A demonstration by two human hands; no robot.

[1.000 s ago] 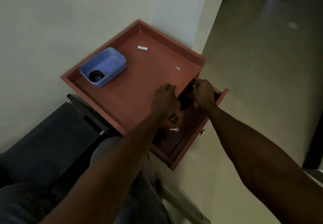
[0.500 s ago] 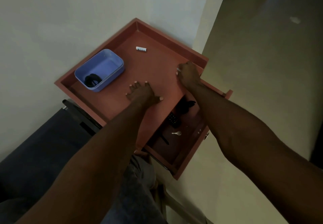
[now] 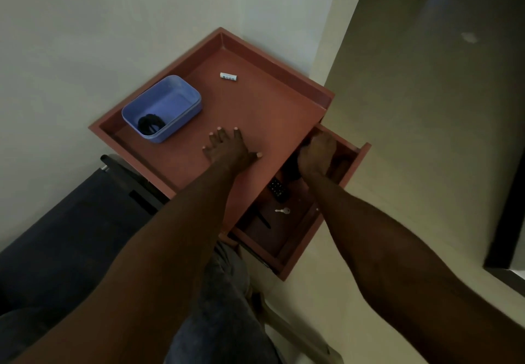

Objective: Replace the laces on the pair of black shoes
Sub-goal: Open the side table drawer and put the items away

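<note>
since half a second ago: your right hand (image 3: 316,155) has left the tabletop's far edge and gone down into the open drawer (image 3: 358,161); left hand (image 3: 227,147) barely shifted

head view, left hand: flat on the red table top (image 3: 264,107), fingers spread and straight, holding nothing. Looks like you're just bracing yourself while you lean over and dig

head view, right hand: reaching into the back of the drawer, fingers pointing down onto something dark in there. Honestly can't tell whether they've pinched it or are only touching, too dim and the hand covers it

head view, drawer: pulled out toward you so the stuff inside is reachable; there's a small keypad gadget (image 3: 277,189) and a silver key (image 3: 283,210) near the front, well apart from your right hand

head view, blue tub (image 3: 167,105): sits at the left of the top, with a black coil (image 3: 150,123) in it that could be laces, can't say for sure

the shoes: not in view anywhere, so my guess is you're at the fetch-the-laces stage and no lacing has started
</note>
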